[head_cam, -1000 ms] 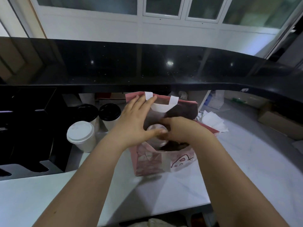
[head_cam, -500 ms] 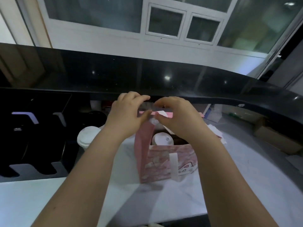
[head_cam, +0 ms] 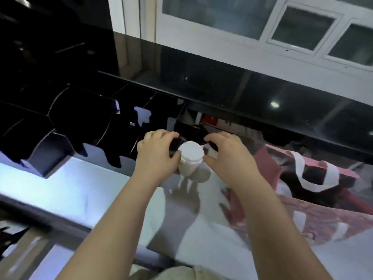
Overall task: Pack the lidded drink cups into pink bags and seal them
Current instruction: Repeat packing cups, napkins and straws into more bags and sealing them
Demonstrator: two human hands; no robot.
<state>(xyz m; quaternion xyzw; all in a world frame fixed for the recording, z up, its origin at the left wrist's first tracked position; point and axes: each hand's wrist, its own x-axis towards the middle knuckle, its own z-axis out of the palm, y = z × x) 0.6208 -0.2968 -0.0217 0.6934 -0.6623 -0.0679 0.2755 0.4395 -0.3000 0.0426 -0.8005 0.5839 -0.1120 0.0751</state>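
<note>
A white-lidded paper cup (head_cam: 190,156) stands on the pale counter (head_cam: 84,190) between my two hands. Two black-lidded cups stand just behind it. My left hand (head_cam: 156,153) curls its fingers over the left black-lidded cup (head_cam: 174,142), with the thumb against the white cup's side. My right hand (head_cam: 229,156) curls over the right black-lidded cup (head_cam: 212,147), thumb on its near side. The pink bag (head_cam: 314,217) with white handles (head_cam: 310,178) stands open at the right, apart from both hands. The view is blurred.
A black compartment organiser (head_cam: 80,126) lines the counter's left and back. A raised black ledge (head_cam: 262,93) overhangs the cups and the bag. The counter's front edge (head_cam: 46,221) runs along the lower left.
Both hands have let go of the pink bag's top and moved left to the group of cups. My view has swung left, so the bag now sits at the right.
</note>
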